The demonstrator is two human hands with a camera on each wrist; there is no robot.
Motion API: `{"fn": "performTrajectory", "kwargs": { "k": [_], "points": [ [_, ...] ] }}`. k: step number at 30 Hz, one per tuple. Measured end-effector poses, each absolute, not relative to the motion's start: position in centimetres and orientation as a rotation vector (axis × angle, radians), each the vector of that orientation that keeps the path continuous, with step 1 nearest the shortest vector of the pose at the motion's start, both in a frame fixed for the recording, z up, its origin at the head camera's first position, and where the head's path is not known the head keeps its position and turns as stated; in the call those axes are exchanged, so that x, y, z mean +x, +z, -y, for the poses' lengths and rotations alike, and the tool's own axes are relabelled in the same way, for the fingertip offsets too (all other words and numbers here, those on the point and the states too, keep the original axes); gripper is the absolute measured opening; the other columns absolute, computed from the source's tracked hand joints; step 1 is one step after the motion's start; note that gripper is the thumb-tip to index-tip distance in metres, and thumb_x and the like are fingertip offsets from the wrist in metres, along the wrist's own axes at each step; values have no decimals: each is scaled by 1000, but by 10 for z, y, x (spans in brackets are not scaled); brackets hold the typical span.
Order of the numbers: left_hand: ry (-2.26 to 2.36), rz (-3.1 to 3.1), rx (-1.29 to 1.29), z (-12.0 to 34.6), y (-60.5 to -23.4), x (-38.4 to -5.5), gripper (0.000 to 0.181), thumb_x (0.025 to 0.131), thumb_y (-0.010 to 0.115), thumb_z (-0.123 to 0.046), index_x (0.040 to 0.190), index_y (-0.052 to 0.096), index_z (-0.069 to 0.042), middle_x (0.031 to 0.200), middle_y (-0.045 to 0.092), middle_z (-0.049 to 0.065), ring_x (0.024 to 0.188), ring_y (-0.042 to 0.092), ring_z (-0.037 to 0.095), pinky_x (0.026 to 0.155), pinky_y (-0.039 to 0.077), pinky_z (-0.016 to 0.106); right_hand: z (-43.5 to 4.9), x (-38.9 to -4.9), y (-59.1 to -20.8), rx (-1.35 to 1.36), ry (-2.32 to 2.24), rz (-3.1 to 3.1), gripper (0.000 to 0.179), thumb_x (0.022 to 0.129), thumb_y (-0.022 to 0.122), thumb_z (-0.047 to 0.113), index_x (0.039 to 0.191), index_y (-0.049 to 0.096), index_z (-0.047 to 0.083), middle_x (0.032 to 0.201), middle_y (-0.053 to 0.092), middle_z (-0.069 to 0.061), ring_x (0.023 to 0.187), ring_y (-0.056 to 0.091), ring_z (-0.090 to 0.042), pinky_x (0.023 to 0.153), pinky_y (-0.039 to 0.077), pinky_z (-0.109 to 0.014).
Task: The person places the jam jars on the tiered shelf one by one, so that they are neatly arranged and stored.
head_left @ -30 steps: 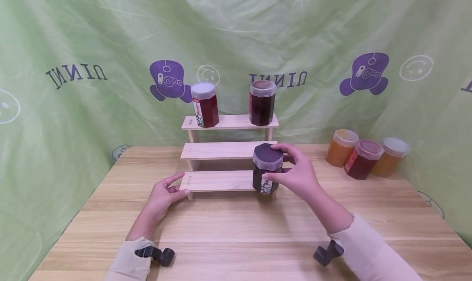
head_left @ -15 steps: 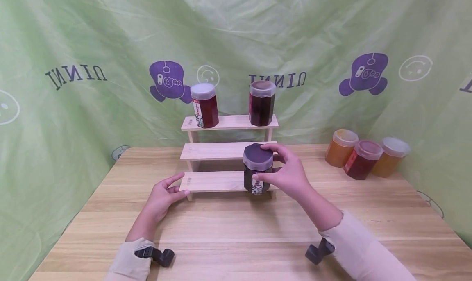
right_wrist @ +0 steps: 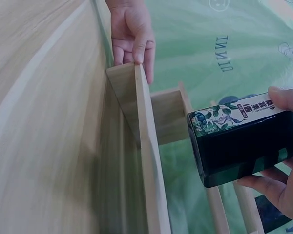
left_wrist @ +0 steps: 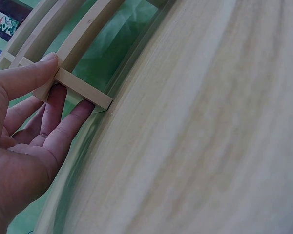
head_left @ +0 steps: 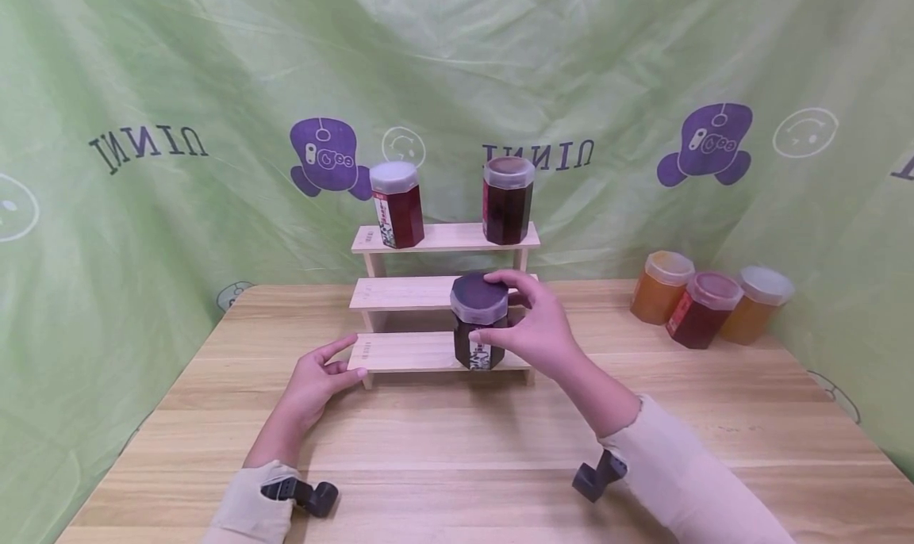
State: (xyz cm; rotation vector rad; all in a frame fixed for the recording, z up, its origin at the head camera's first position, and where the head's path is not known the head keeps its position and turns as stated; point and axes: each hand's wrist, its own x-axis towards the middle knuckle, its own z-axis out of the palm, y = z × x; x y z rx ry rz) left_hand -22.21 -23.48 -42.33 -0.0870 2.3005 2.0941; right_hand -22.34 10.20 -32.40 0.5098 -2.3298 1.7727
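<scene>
My right hand holds a dark jam jar with a translucent lid, thumb on the near side and fingers on the far side. The jar is upright over the right half of the lowest step of a wooden three-step display rack. In the right wrist view a gap shows between the jar and the lowest board. My left hand grips the left end of that lowest step; the left wrist view shows its thumb on the board and fingertips against the end support.
On the top step stand a red jar at the left and a dark red jar at the right. An orange jar, a red jar and a yellow jar cluster at the table's back right. Green cloth hangs behind.
My right hand has carried the dark jar leftward along the lowest step, from its right end toward the middle, and slightly up. The left hand and the rack have stayed in place.
</scene>
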Motion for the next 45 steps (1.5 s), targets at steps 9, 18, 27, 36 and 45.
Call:
{"fn": "performTrajectory", "kwargs": {
  "k": [9, 18, 27, 36, 45],
  "points": [
    [2083, -2308, -83, 235, -427, -224, 73, 78, 76, 9, 143, 45, 1, 75, 53, 0, 67, 53, 5, 63, 53, 18, -85, -232, -319, 538, 1760, 2298, 70, 60, 93, 7, 121, 62, 19, 119, 59, -4, 98, 63, -29, 75, 58, -37],
    [2081, -2311, -75, 234, -426, -224, 73, 78, 75, 9, 144, 44, 2, 76, 52, 0, 67, 53, 4, 63, 52, 17, -70, -238, -311, 559, 1726, 2321, 69, 61, 93, 12, 121, 62, 23, 120, 60, 2, 102, 61, -26, 76, 56, -38],
    [2074, -2317, -100, 234, -425, -224, 72, 78, 76, 7, 143, 46, 0, 78, 54, 1, 70, 54, 4, 64, 52, 17, -52, -249, -304, 557, 1715, 2320, 70, 60, 94, 16, 121, 62, 25, 118, 61, 3, 100, 62, -21, 80, 54, -40],
    [2076, -2315, -102, 234, -426, -224, 72, 78, 76, 7, 143, 46, 0, 79, 57, 1, 71, 56, 5, 65, 53, 18, -35, -262, -301, 578, 1689, 2291, 69, 60, 95, 16, 121, 62, 24, 118, 62, 3, 99, 62, -20, 88, 51, -43],
    [2084, -2304, -95, 235, -426, -224, 72, 78, 76, 8, 143, 45, 0, 78, 57, 1, 71, 57, 5, 66, 54, 18, -20, -278, -299, 595, 1727, 2265, 69, 63, 93, 14, 124, 61, 20, 123, 60, 0, 101, 63, -21, 83, 55, -35]
  ]
}}
